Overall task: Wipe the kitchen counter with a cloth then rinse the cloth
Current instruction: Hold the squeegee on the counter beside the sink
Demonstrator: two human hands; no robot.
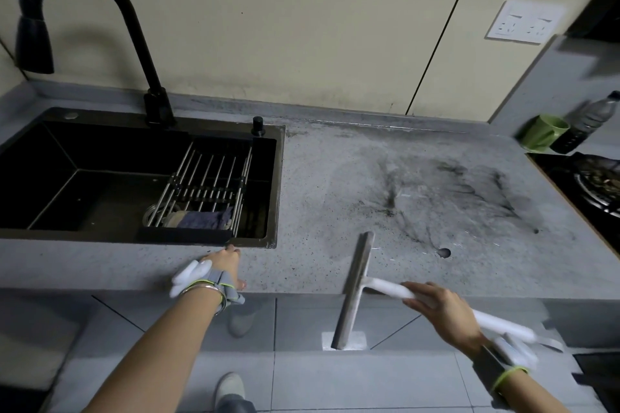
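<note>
right hand point(439, 312) clamped on squeegee point(359, 285) — counter point(318, 194) edge | left hand point(223, 266) flat, holding nothing

speckled matt stone counter point(318, 184); black matt sink point(278, 184); metal rack point(208, 184).

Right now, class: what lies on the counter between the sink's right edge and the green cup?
Head view: only the counter, smeared with dark grime, separates the sink from the green cup.

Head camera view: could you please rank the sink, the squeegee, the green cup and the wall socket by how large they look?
1. sink
2. squeegee, though nearness to the camera enlarges it
3 and 4. wall socket and green cup look alike; not ranked.
</note>
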